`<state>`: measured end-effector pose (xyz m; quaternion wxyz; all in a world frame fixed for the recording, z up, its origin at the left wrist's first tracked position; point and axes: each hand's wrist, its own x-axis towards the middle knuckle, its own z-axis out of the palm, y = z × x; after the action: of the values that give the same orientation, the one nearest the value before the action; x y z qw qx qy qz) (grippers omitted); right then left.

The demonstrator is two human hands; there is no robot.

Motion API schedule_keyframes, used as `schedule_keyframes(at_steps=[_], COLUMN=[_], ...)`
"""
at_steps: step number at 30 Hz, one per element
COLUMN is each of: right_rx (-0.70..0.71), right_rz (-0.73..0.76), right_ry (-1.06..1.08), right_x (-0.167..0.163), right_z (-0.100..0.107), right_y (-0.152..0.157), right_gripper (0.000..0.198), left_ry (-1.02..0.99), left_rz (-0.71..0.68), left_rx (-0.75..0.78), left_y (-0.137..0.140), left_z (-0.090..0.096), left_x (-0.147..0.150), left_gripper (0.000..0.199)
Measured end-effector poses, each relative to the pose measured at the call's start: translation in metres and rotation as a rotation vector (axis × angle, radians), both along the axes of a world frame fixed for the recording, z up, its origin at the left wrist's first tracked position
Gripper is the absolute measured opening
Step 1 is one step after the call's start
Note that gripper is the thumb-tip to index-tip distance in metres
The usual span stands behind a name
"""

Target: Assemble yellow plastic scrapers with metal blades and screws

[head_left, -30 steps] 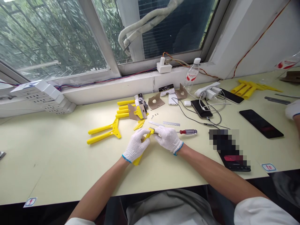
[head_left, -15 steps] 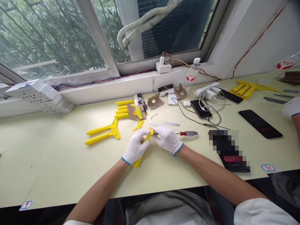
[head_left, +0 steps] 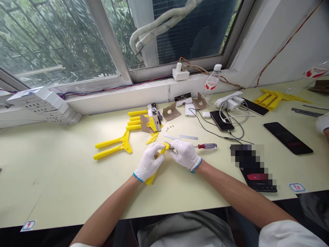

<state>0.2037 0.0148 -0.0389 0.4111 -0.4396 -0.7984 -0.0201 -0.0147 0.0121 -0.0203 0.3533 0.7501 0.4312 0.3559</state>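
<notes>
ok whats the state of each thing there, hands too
left hand: closed on yellow scraper
yellow scraper: held
right hand: at scraper's head, grip unclear
screwdriver: lying down
rear loose blade: lying flat
bottle: upright, capped
small white case: looks shut
cabled phone: plugged in
front-right black phone: screen dark

The left hand is covering the middle of the yellow scraper, only the ends showing! Over at its head, the right hand is hiding its own fingertips, so whatever they are pinching is staying unclear. That same glove is masking the tip of the screwdriver and the near end of a thin blade. Small metal bits are looking too tiny to identify. A mosaic is blotting out much of the nearest phone. And the right edge is slicing through a co-worker's gloved hand!
</notes>
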Motion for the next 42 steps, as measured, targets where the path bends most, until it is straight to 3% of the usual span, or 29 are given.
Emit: schedule_keyframes(at_steps=[42], right_rx=[-0.006], right_rz=[0.026], right_ry=[0.047], right_x=[0.0016], right_z=[0.0018], right_y=[-0.0007], right_gripper=[0.009], left_ry=[0.001], left_rz=[-0.017], left_rx=[0.026], left_y=[-0.0006], left_z=[0.0003], left_x=[0.0004], left_gripper=[0.042])
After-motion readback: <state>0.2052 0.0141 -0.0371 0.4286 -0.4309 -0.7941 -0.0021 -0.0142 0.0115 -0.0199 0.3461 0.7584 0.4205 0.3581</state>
